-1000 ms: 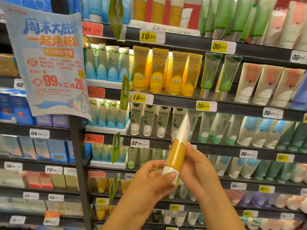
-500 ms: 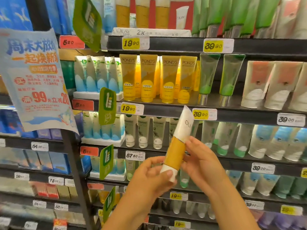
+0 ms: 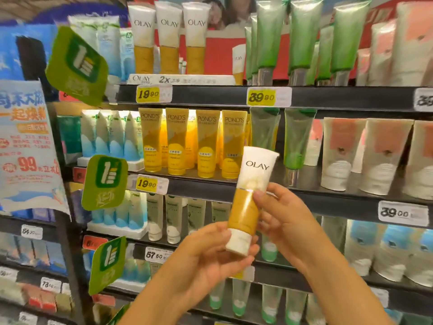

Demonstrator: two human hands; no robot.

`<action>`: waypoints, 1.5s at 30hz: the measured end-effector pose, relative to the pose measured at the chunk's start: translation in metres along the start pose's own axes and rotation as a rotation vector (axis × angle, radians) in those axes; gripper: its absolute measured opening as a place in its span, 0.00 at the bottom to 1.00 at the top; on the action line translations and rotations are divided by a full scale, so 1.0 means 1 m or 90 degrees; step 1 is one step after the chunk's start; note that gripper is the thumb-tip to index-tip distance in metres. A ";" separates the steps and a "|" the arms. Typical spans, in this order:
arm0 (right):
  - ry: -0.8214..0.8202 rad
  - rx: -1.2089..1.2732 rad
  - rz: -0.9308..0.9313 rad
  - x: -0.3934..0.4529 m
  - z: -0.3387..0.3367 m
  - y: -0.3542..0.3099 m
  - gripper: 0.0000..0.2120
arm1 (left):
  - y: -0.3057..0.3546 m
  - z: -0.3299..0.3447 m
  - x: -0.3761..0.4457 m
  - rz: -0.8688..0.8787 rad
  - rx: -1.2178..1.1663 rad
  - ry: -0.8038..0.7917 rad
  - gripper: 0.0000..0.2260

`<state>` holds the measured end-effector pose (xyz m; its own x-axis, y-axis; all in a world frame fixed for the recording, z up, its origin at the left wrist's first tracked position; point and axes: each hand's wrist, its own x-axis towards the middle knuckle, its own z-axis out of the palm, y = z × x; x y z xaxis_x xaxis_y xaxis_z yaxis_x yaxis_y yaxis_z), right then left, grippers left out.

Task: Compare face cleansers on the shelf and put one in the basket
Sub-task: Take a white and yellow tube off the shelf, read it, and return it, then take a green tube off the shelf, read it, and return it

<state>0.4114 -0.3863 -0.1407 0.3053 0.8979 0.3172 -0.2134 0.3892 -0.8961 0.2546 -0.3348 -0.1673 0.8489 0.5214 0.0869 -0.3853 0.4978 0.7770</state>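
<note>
Both hands hold one Olay tube [image 3: 250, 198] up in front of the shelf [image 3: 210, 96], cap end down and crimped end up, leaning slightly to the right. The left hand [image 3: 210, 256] cups the white cap from below and the left, its fingers curled under the cap and its thumb lying along the cap's near side. The right hand [image 3: 285, 221] grips the tube's orange lower half from the right, with a fingertip pressed against the tube just where orange meets white. So the tube stands between the two hands, its white upper half rising clear above both.

The tube is white on top with "OLAY" in dark letters, deep yellow-orange below, and ends in a white cap. Its flat crimped top reaches just over the edge of the shelf board below the Pond's tubes [image 3: 192, 141], which stand up and to the left of it. A yellow price tag [image 3: 146, 184] reading 19.90 sits on that board's edge, left of the held tube. Three matching Olay tubes [image 3: 168, 36] stand on the top shelf, well above it and to the left. Green tubes [image 3: 295, 137] stand just behind and to the right of its white end.
</note>
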 end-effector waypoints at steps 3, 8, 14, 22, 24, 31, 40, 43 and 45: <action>-0.038 -0.026 -0.045 0.008 -0.008 -0.015 0.21 | 0.003 0.008 0.012 0.028 0.047 0.009 0.16; -0.061 -0.093 -0.129 0.026 -0.011 -0.047 0.22 | 0.023 0.032 0.035 0.152 0.253 0.057 0.19; -0.080 -0.138 -0.233 0.055 0.005 -0.086 0.21 | 0.073 0.053 0.060 0.308 0.594 0.127 0.21; -0.073 -0.186 -0.356 0.107 0.033 -0.129 0.12 | 0.136 0.069 0.103 0.507 0.695 0.102 0.20; -0.078 -0.198 -0.379 0.117 0.039 -0.136 0.11 | 0.150 0.073 0.110 0.543 0.713 0.091 0.19; -0.056 -0.294 -0.430 0.141 0.046 -0.157 0.10 | 0.189 0.079 0.130 0.567 0.744 0.053 0.19; 0.215 -0.485 -0.422 0.158 0.018 -0.156 0.18 | 0.243 0.079 0.161 0.671 0.717 0.170 0.15; 0.285 -0.624 -0.427 0.163 0.015 -0.148 0.22 | 0.252 0.079 0.175 0.675 0.739 0.211 0.18; 0.318 -0.710 -0.430 0.166 0.016 -0.145 0.23 | 0.254 0.080 0.186 0.680 0.748 0.236 0.20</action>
<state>0.4782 -0.2903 0.0469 0.3969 0.3456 0.8503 0.8763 0.1328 -0.4631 0.3432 -0.1667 0.0960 0.1962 0.4785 0.8559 -0.0887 -0.8606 0.5015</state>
